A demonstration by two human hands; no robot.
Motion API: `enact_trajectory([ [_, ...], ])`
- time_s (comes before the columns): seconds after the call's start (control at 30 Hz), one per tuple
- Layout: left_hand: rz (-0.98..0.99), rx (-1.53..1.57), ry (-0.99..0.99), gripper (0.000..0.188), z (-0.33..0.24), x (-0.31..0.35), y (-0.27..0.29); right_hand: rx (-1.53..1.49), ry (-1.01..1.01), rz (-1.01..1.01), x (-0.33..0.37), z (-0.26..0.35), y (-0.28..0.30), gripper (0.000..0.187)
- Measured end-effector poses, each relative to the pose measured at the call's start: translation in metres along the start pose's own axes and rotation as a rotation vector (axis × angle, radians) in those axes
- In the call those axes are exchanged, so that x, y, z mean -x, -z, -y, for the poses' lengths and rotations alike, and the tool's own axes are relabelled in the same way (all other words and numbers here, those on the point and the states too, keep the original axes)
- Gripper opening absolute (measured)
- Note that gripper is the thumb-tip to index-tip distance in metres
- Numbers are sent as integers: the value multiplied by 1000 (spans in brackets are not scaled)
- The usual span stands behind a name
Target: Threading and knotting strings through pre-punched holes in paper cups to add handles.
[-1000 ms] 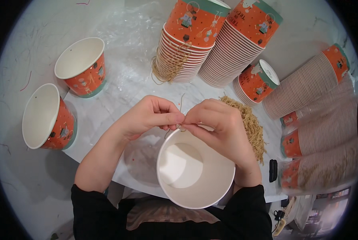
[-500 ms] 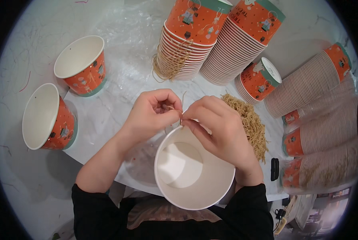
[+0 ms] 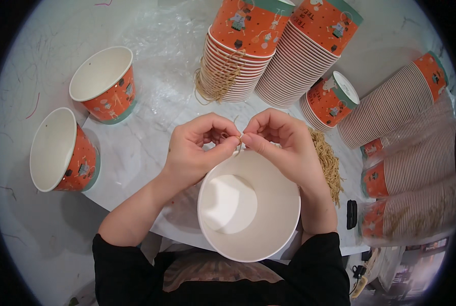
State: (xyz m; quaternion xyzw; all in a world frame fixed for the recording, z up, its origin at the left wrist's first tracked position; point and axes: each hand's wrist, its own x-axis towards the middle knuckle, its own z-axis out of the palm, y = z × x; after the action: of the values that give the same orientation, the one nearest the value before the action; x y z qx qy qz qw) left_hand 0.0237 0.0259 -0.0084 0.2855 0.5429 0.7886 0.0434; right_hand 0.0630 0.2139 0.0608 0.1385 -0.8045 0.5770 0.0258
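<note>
- Twine (image 3: 239, 146) now clamped in fingers (image 3: 261, 146) of L hand (image 3: 195, 153) & R hand (image 3: 287, 148), above tub (image 3: 276, 204) by tabletop's (image 3: 161, 130) near edge
- Grip poss. lost if thin twine's tugged

You have a passage on the left, over the bare table (image 3: 141, 137) between your left hand (image 3: 197, 145) and two cups (image 3: 108, 94). Two tall stacks (image 3: 297, 61) block you on the far side. On the right, a string pile (image 3: 329, 168) crowds your right hand (image 3: 286, 143), with lying stacks (image 3: 386, 117) beyond. The near cup (image 3: 271, 211) fills most space between your forearms.
</note>
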Motion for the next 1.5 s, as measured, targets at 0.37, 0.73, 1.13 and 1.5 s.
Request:
enact_trajectory([
  [0.37,-50,-60,-13,8,2,1,-1,97,-15,7,0,1,1,11],
  [0.73,-54,-92,8,9,2,0,-1,200,76,19,0,-1,3,16],
  [1.13,80,110,124,10,2,-5,5,-215,-220,199,-3,-8,12,10],
  [1.5,132,-291,-36,11,-11,-3,6,-221,-258,174,-3,-4,11,5],
])
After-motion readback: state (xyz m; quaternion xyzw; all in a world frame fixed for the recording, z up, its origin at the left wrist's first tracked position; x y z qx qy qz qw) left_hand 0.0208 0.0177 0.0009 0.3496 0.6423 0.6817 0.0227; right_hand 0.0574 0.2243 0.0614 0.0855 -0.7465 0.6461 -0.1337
